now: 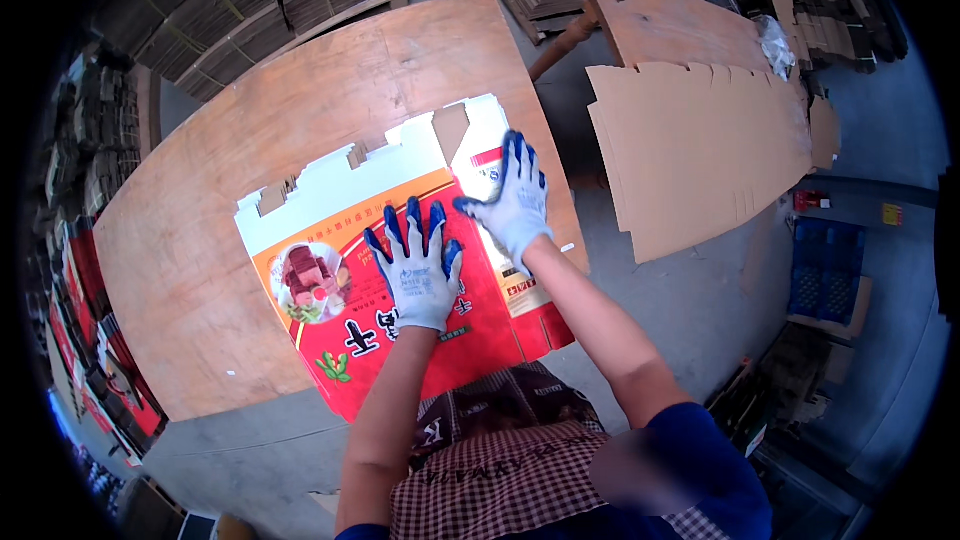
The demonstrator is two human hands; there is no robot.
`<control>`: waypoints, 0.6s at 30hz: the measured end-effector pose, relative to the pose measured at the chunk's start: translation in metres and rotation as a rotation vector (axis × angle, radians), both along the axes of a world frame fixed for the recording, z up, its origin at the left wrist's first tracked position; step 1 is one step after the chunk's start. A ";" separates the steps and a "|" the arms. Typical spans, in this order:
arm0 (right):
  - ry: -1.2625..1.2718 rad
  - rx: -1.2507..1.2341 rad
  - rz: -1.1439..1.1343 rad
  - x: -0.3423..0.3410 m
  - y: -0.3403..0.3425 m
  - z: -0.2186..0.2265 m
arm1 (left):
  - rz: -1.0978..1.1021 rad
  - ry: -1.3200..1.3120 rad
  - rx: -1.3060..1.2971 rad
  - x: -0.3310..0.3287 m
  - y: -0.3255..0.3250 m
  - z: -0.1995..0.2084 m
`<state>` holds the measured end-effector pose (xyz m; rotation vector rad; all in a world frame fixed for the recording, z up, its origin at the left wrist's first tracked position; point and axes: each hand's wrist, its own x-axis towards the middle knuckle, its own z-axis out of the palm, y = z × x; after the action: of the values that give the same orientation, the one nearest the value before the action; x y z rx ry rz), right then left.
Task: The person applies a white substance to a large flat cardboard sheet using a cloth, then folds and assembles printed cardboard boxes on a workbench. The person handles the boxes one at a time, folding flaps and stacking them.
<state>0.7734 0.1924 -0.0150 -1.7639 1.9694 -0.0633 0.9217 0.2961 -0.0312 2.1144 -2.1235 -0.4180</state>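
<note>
A flat printed cardboard carton (400,340), red and orange with a food picture and white flaps along its far side, lies on the wooden table near its front edge. Notches and brown patches between the flaps suggest several layers stacked. My left hand (415,265), in a white glove with blue fingertips, rests on the red panel with fingers spread. Over the carton's right side lies my right hand (515,200), gloved alike, its thumb apart and fingers stretched along the edge. Neither hand grips anything; both palms face down.
The plywood table (200,280) extends left and away. At the right, a large plain cardboard sheet (700,150) lies across a second wooden table (660,25). Bundled cardboard stacks (230,0) stand behind, and red printed cartons (95,310) are piled at the left. A blue crate (828,265) sits far right.
</note>
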 end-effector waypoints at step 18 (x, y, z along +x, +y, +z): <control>0.586 0.146 -0.227 -0.189 0.030 -0.033 | 0.014 -0.004 -0.086 -0.004 0.001 -0.006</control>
<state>0.5848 0.2227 -0.0480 -1.5700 2.4964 0.5673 0.9182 0.2966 -0.0373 2.0839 -2.0875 -0.3157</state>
